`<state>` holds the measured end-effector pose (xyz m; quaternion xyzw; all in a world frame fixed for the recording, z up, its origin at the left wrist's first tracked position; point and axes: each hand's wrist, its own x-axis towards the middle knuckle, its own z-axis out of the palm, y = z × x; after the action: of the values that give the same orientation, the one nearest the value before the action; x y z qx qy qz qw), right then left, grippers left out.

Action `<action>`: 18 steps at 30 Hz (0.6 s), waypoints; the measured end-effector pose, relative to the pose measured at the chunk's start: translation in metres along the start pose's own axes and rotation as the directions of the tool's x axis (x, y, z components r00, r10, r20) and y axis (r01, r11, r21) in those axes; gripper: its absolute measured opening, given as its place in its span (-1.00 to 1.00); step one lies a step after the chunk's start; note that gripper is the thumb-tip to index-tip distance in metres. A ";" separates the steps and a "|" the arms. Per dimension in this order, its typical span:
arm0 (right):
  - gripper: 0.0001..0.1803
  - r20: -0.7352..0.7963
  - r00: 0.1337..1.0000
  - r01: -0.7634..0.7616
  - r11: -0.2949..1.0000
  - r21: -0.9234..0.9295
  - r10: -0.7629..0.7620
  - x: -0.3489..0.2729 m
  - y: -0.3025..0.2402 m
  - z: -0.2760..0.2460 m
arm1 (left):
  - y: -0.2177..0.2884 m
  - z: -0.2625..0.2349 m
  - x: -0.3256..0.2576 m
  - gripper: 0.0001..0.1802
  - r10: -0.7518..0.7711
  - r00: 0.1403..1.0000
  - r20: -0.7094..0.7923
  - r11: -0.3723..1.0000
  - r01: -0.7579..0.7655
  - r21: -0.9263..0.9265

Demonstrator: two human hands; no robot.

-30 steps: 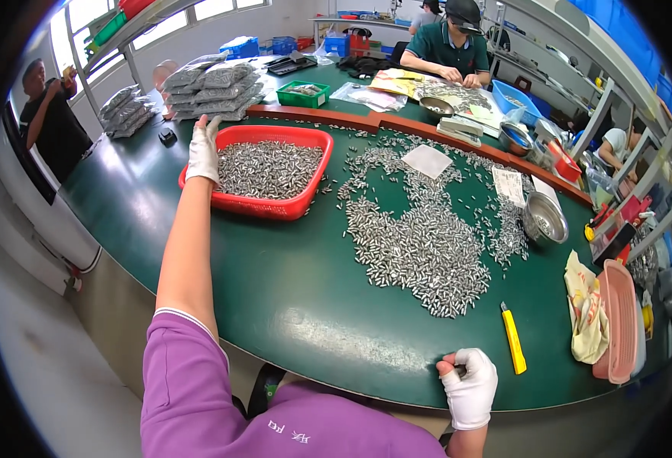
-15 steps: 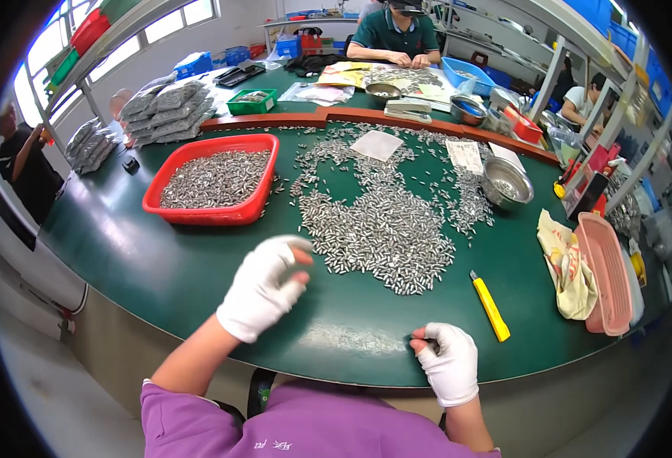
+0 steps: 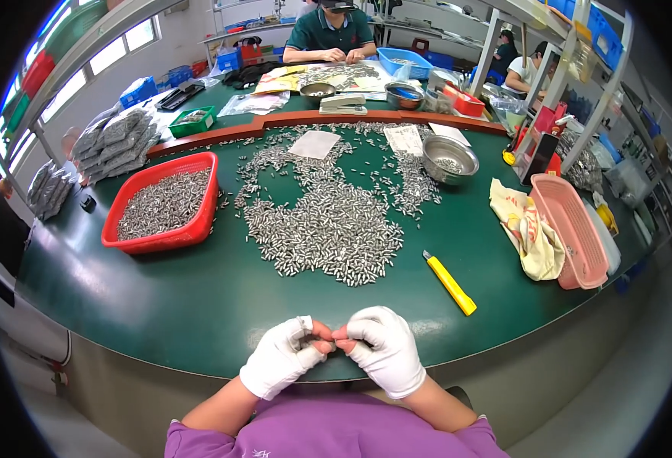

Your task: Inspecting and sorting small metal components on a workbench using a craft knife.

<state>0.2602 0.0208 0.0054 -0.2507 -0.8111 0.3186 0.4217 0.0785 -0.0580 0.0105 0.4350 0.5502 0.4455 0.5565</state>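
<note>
A wide fisheye view, worn on the head, looks down and forward from close above the counter, facing the metal pieces squarely.

At the near edge of our worktop, our left grip and right grip sit side by side, fingertips just beside each other. Beyond them we have a heap of small parts, with a sheet lying at its far end. Left of the heap stands a basket holding more small parts; behind it, farther left, we find a stack of bags. Right of the heap's far end stands a bowl. Nearer us, a cutter lies between the heap and a cloth, which lies against the left side of a tray. Behind the heap runs a ledge; beyond it, opposite us, is a co-worker.
</note>
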 end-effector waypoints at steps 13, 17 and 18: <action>-0.52 -0.212 0.975 -0.072 0.804 -0.591 -0.069 -0.002 0.001 -0.042 | -0.002 0.009 0.003 -0.82 0.560 0.827 -0.044 0.615 -0.379 0.692; -0.52 -0.377 0.919 -0.372 0.585 -0.721 0.119 -0.007 0.036 -0.082 | 0.000 0.015 0.001 -0.78 0.572 0.820 0.000 0.438 -0.305 0.845; -0.56 -0.371 0.916 -0.389 0.551 -0.738 0.150 -0.014 0.051 -0.086 | 0.002 0.017 0.002 -0.77 0.563 0.827 0.016 0.422 -0.304 0.854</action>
<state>0.3472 0.0721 -0.0015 -0.5753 -0.7535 -0.0542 0.3136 0.0956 -0.0558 0.0126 0.7056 0.6304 0.3166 0.0668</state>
